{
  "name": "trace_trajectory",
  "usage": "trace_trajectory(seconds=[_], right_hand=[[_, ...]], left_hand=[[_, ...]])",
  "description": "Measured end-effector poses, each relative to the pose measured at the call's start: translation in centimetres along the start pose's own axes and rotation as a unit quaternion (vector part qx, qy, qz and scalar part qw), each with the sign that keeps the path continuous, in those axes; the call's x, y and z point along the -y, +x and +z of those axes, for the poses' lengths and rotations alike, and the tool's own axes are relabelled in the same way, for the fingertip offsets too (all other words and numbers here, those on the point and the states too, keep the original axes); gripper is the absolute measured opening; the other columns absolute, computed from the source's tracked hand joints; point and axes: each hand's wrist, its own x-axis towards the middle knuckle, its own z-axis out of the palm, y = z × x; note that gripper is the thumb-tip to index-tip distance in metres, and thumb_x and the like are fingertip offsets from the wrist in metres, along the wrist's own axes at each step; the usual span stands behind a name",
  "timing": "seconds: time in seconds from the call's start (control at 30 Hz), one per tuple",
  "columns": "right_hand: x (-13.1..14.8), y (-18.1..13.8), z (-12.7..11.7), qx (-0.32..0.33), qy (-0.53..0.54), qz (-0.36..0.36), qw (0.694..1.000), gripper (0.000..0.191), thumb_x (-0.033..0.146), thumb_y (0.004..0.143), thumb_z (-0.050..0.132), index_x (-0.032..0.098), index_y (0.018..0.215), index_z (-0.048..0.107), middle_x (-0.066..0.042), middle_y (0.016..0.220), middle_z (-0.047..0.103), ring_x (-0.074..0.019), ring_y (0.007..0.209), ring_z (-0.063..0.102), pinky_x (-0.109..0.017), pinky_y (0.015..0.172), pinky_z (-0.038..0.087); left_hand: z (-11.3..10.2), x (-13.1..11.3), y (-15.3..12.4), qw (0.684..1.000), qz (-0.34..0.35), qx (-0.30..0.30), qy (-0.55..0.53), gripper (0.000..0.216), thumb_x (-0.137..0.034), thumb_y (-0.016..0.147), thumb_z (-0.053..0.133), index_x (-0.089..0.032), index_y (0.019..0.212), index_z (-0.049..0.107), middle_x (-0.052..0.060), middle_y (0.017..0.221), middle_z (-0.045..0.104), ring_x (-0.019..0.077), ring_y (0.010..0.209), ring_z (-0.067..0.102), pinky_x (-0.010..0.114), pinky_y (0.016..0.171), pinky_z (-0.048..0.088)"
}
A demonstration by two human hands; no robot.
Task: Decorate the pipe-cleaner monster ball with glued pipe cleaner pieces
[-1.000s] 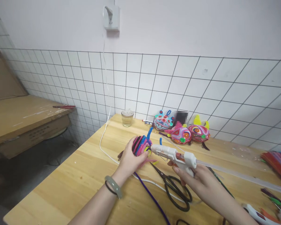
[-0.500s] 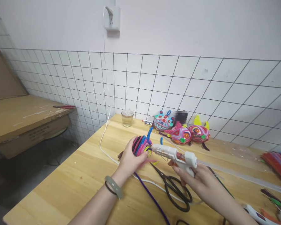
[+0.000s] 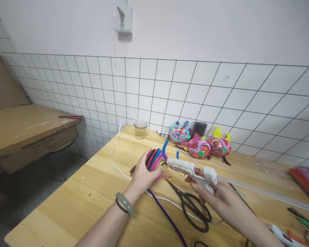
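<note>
My left hand (image 3: 143, 175) is closed round a striped ornament (image 3: 154, 158) covered in pink, black, blue and yellow pipe cleaners. A blue stem sticks up from its top and a dark tassel hangs at its left. My right hand (image 3: 213, 197) grips a white hot glue gun (image 3: 189, 168) by its handle. The nozzle meets the ornament's right side, by the yellow patch; whether it touches I cannot tell. Black-handled scissors (image 3: 193, 207) lie on the table below the gun. A purple pipe cleaner (image 3: 167, 218) runs from under my left hand towards the front edge.
Three finished-looking colourful ornaments, one blue-pink (image 3: 179, 133) and two pink (image 3: 199, 148), stand by the wall. A glass jar (image 3: 140, 129) is at the back corner. A white cord (image 3: 113, 151) crosses the wooden table (image 3: 74, 195). Pipe cleaners (image 3: 305, 181) are bundled at right.
</note>
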Motion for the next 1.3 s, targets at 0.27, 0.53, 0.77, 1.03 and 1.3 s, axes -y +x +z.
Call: trace_trajectory(seconds=[0.27,0.53,0.77,1.03,1.3], right_hand=[[-0.2,0.0,0.1,0.009,-0.024,-0.014,1.000,0.039,0.050,0.088,0.041,0.022,0.089,0.068,-0.002,0.060,0.057,-0.0187,0.056,0.054,-0.026,0.054,0.045],[0.3,0.0,0.1,0.024,0.049,-0.014,0.998,0.035,0.049,0.087,0.045,0.021,0.088,0.066,-0.003,0.067,0.060,-0.0181,0.059,0.054,-0.026,0.057,0.046],[0.0,0.0,-1.2,0.061,0.241,0.036,0.968,0.039,0.053,0.081,0.054,0.020,0.061,0.062,-0.003,0.061,0.059,-0.0156,0.054,0.051,-0.026,0.053,0.044],[-4.7,1.4,-2.0,0.061,0.356,0.110,0.926,0.042,0.056,0.080,0.056,0.015,0.085,0.060,0.002,0.041,0.051,-0.0078,0.037,0.029,-0.022,0.039,0.019],[-8.0,2.9,1.7,0.029,0.270,0.278,0.921,0.032,0.050,0.079,0.058,0.021,0.071,0.047,-0.003,0.059,0.065,-0.0137,0.047,0.061,-0.023,0.045,0.047]], left_hand=[[0.0,-0.2,0.0,1.000,0.003,-0.002,0.012,0.070,-0.028,0.067,0.072,-0.017,0.129,0.043,0.013,0.132,0.052,0.0240,0.119,0.051,0.039,0.103,0.037],[-0.1,0.1,0.1,1.000,0.005,-0.006,0.007,0.072,-0.029,0.065,0.074,-0.018,0.129,0.045,0.014,0.132,0.052,0.0255,0.120,0.050,0.040,0.103,0.036],[-0.2,0.2,0.2,1.000,-0.012,-0.012,0.004,0.072,-0.031,0.066,0.073,-0.017,0.130,0.042,0.015,0.133,0.051,0.0254,0.120,0.050,0.041,0.104,0.035],[-0.8,0.1,0.9,0.997,-0.043,-0.054,-0.030,0.067,-0.030,0.064,0.076,-0.018,0.124,0.048,0.013,0.124,0.058,0.0243,0.111,0.056,0.040,0.099,0.040],[-1.7,-0.1,1.8,0.981,-0.082,-0.143,-0.103,0.086,-0.039,0.068,0.073,-0.017,0.137,0.027,0.016,0.134,0.048,0.0225,0.118,0.052,0.034,0.100,0.039]])
